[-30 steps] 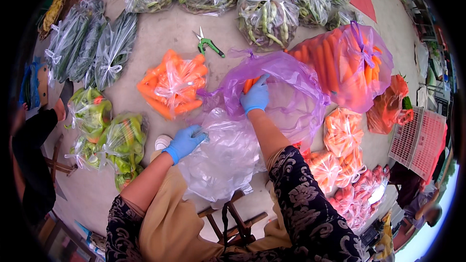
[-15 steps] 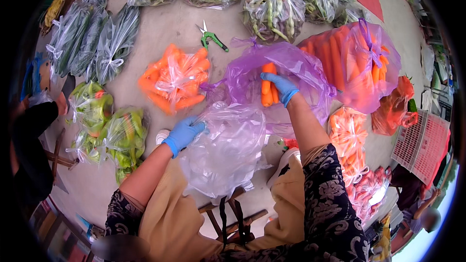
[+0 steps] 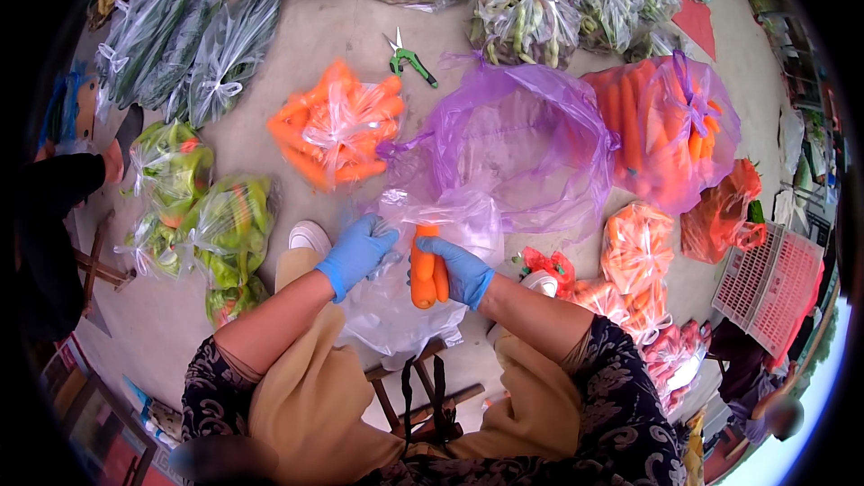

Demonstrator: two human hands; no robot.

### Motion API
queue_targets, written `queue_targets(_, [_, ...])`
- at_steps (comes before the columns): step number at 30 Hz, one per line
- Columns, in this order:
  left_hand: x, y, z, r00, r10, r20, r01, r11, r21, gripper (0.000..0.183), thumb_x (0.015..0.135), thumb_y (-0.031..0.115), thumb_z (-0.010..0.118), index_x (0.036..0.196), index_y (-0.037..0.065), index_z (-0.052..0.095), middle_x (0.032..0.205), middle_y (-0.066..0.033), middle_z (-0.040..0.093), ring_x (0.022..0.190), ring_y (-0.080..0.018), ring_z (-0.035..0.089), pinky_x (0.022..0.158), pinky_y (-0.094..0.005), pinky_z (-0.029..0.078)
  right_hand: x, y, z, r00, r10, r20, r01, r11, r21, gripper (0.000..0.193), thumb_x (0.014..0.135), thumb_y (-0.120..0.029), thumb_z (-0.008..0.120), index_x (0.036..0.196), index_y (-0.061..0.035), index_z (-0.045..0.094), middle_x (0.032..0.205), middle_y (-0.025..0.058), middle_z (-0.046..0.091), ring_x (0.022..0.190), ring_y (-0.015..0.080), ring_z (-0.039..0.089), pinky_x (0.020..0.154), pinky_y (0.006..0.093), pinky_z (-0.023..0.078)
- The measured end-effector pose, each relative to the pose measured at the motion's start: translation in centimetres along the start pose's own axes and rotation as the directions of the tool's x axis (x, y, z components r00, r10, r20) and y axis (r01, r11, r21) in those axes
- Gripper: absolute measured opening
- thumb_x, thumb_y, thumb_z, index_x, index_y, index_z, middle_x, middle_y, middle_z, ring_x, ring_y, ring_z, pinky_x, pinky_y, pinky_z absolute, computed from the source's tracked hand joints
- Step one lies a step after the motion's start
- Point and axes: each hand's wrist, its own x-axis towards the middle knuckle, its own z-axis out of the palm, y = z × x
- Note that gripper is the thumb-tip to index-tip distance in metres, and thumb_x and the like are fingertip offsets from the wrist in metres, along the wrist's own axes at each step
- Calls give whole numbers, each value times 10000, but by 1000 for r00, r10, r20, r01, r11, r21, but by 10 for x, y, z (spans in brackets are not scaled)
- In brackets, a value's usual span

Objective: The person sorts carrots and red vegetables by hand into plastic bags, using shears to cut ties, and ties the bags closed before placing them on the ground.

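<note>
My left hand, in a blue glove, pinches the edge of a clear plastic bag in front of my knees. Against that bag, my right hand, gloved the same, grips a few orange carrots standing upright; their upper ends are partly covered by the plastic. Just beyond lies an open purple bag with no carrots visible inside. A tied clear bag of carrots rests to the left of it, and a tied purple bag full of carrots to the right.
Green-handled snips lie on the floor beyond the bags. Bagged peppers and long dark greens are at left, bagged beans at the far side. A pink crate stands at right. Another person's dark-clothed leg shows at left.
My right hand has drawn the carrots out of the open purple bag and back toward me to the clear bag. My left hand has stayed on the clear bag.
</note>
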Motion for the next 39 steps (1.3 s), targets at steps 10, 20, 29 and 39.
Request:
queue_targets(10, [-30, 27, 8, 950, -193, 247, 189, 981, 40, 210, 839, 230, 540, 909, 42, 481, 620, -8, 442, 457, -86, 410, 381, -245, 326, 66, 25, -28, 756, -478, -448, 284, 856, -433, 314, 775, -236, 558, 977, 3, 527, 916, 122, 572, 883, 262, 563, 783, 343, 447])
queue_targets(20, [14, -9, -87, 969, -57, -241, -16, 957, -289, 123, 817, 211, 578, 818, 88, 575, 606, 45, 468, 500, -52, 397, 451, -197, 309, -75, -122, -31, 806, -457, 378, -339, -878, -339, 620, 643, -314, 668, 1169, -50, 473, 1088, 156, 524, 1070, 289, 454, 962, 432, 274])
queue_targets(29, [21, -1, -75, 984, 4, -176, -24, 993, -111, 135, 818, 203, 589, 854, 78, 556, 642, 39, 487, 541, -44, 422, 481, -198, 344, -49, -142, -59, 453, -870, 195, -137, -284, -949, 177, 738, -150, 548, 895, -115, 621, 774, 150, 610, 711, 308, 598, 651, 391, 474])
queue_targets(39, [19, 10, -85, 985, 171, -27, -167, 981, 102, 649, 723, 260, 697, 1221, 8, 366, 1143, -109, 473, 1033, -176, 472, 866, -283, 396, -111, -170, -2, -51, -958, 282, 364, -281, -888, 239, 738, -30, 561, 974, -22, 601, 767, 85, 612, 661, 113, 558, 629, 236, 450])
